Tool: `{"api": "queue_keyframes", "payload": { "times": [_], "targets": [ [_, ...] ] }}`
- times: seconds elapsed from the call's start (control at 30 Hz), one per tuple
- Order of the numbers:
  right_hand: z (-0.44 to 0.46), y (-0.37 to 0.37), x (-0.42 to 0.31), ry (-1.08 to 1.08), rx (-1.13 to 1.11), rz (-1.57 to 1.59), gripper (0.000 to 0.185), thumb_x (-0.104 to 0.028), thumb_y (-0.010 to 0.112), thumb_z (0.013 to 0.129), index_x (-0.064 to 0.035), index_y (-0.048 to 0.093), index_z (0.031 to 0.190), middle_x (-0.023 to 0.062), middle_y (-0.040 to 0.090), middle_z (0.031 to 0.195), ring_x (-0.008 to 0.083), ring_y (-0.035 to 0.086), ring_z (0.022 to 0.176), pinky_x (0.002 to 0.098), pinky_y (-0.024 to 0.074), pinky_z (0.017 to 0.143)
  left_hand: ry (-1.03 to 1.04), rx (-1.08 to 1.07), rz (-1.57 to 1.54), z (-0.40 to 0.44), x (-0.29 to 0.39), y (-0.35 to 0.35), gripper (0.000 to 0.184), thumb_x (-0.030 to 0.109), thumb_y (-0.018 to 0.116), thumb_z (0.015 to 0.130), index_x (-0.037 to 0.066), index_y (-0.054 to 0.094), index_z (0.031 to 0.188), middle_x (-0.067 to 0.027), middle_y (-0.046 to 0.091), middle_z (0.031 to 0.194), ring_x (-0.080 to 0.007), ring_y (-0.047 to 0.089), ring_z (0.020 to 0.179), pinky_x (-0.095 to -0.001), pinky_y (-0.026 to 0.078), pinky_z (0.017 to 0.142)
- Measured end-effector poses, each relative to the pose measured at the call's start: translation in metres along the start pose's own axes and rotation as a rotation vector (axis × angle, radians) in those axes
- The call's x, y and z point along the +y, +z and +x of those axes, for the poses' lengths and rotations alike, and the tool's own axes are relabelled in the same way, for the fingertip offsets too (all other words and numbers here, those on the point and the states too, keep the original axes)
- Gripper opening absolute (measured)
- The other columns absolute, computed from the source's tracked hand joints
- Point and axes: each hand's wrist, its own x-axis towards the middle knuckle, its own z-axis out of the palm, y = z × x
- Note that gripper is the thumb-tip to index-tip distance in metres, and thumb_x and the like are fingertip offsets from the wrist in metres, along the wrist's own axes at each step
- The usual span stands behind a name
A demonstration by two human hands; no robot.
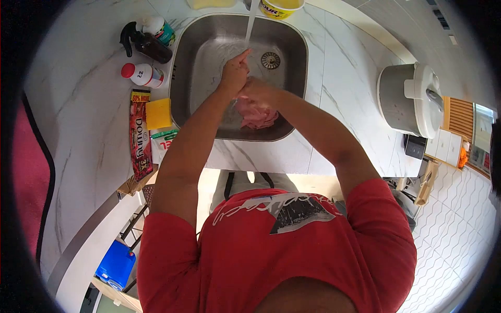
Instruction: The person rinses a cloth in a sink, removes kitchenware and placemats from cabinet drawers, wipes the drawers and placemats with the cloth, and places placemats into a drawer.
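Both of my hands are over the steel sink (180, 94), beneath the stream of water (251, 26). My left hand (236, 73) is nearest the stream, its fingers pointing up toward the water. My right hand (258, 89) touches it near the wrist and is blurred, so its fingers cannot be made out. Just below my hands, a crumpled pink cloth (257, 115) lies in the lower part of the sink. The round drain (270, 60) shows to the right of my hands.
Left of the sink are a dark spray bottle (151, 46), a red-capped white bottle (143, 75), a yellow sponge (158, 114) and a red Downy packet (140, 135). A yellow tub (282, 9) stands behind it. A rice cooker (402, 99) is at the right.
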Motion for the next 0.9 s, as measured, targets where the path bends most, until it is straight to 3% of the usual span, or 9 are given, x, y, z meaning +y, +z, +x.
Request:
{"api": "queue_keyframes", "payload": {
  "times": [0.17,0.27,0.4,0.53,0.63,0.67,0.73,0.83,0.9],
  "targets": [
    [-0.006,0.063,0.009,0.230,-0.158,-0.288,0.016,-0.013,0.057,0.067,-0.0129,0.060,0.082,0.0094,0.060,0.072,0.0311,0.059,0.060,0.0388,0.0486,0.052,0.072,0.227,0.128,-0.008,-0.028,0.000,0.035,0.003,0.038,0.083,0.005,0.053,0.115,-0.0190,0.059,0.100,-0.0260,0.058,0.089,-0.0310,0.043,0.078],
    [0.012,0.055,-0.021,0.480,-0.128,-0.249,0.012,-0.018,0.057,0.067,-0.0104,0.062,0.074,0.0120,0.061,0.069,0.0321,0.060,0.062,0.0401,0.0493,0.056,-0.042,0.312,0.190,-0.018,-0.028,-0.005,0.031,0.008,0.039,0.086,0.004,0.054,0.113,-0.0198,0.059,0.101,-0.0283,0.057,0.093,-0.0328,0.043,0.080],
    [0.029,0.042,-0.050,0.899,-0.106,-0.082,0.019,-0.020,0.056,0.065,-0.0025,0.062,0.069,0.0168,0.061,0.069,0.0330,0.061,0.065,0.0430,0.0487,0.058,-0.427,0.362,-0.144,-0.024,-0.044,-0.013,0.031,0.007,0.039,0.086,0.005,0.055,0.112,-0.0172,0.059,0.098,-0.0270,0.057,0.090,-0.0303,0.044,0.076],
    [0.020,0.066,-0.042,0.836,-0.179,-0.090,0.018,-0.018,0.055,0.065,-0.0025,0.062,0.071,0.0177,0.061,0.069,0.0342,0.061,0.066,0.0428,0.0492,0.060,-0.719,0.321,-0.259,-0.046,-0.021,-0.022,0.034,0.007,0.041,0.083,0.006,0.052,0.116,-0.0116,0.060,0.094,-0.0223,0.057,0.089,-0.0260,0.046,0.070],
    [0.020,0.061,-0.051,0.824,-0.163,-0.034,0.019,-0.018,0.055,0.066,-0.0020,0.062,0.074,0.0202,0.061,0.071,0.0352,0.061,0.069,0.0425,0.0491,0.061,-0.403,0.112,0.546,-0.017,-0.184,-0.023,0.036,0.010,0.043,0.083,0.004,0.049,0.118,-0.0120,0.060,0.088,-0.0189,0.059,0.077,-0.0243,0.047,0.062],
    [0.014,0.075,-0.041,0.831,-0.175,-0.033,0.024,-0.023,0.059,0.066,-0.0037,0.061,0.080,0.0198,0.061,0.073,0.0333,0.061,0.071,0.0414,0.0489,0.064,-0.399,0.119,0.544,-0.016,-0.175,-0.025,0.036,0.010,0.043,0.083,0.004,0.049,0.118,-0.0120,0.060,0.088,-0.0189,0.059,0.077,-0.0243,0.047,0.062],
    [0.002,0.080,-0.038,0.836,-0.190,-0.025,0.030,-0.028,0.063,0.066,-0.0053,0.060,0.086,0.0194,0.061,0.076,0.0314,0.061,0.074,0.0403,0.0487,0.067,-0.395,0.424,0.063,-0.032,-0.126,-0.028,0.041,0.016,0.047,0.082,-0.001,0.046,0.119,-0.0136,0.060,0.079,-0.0183,0.060,0.064,-0.0261,0.047,0.056],
    [-0.031,0.059,-0.030,0.572,-0.307,-0.233,0.039,-0.035,0.064,0.067,-0.0062,0.059,0.093,0.0190,0.061,0.077,0.0300,0.061,0.076,0.0383,0.0481,0.068,-0.338,0.395,-0.029,-0.056,-0.017,-0.044,0.045,0.020,0.049,0.082,-0.003,0.043,0.121,-0.0155,0.060,0.077,-0.0193,0.059,0.057,-0.0277,0.047,0.055],
    [-0.043,0.061,-0.013,0.560,-0.452,0.446,0.030,-0.025,0.069,0.063,0.0009,0.061,0.075,0.0127,0.061,0.070,0.0274,0.061,0.071,0.0367,0.0487,0.064,-0.315,0.265,-0.039,-0.060,0.003,-0.058,0.047,0.023,0.050,0.083,-0.001,0.042,0.123,-0.0158,0.060,0.077,-0.0201,0.059,0.058,-0.0293,0.047,0.056]
  ]
}}
